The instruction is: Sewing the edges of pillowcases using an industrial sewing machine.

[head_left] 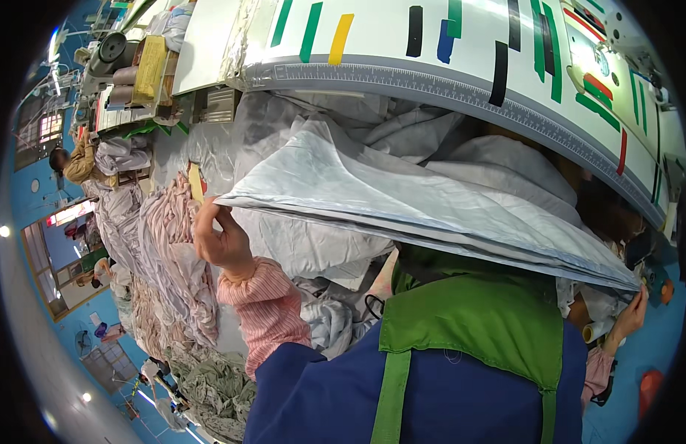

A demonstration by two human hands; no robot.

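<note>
A folded length of white fabric (372,185) is stretched in front of my body, several layers deep along its near edge. At the left end, my left hand (223,235) pinches the corner of those layers between thumb and fingers. Far to the right, my right hand (630,317) grips the opposite corner, its fingers closed on the cloth. The near edge runs nearly straight between both hands, sloping down to the right. From the upper left, a flap of the cloth rises to a point and drapes loosely toward the table side.
Beyond the cloth stands a white worktable (387,37) edged with a grey ruler (431,83) and marked with coloured tape strips. Pale fabric heaps (269,133) lie below it. Pink and white cloth piles (180,251) and a greenish pile (217,392) sit left. A co-worker (80,163) is farther left.
</note>
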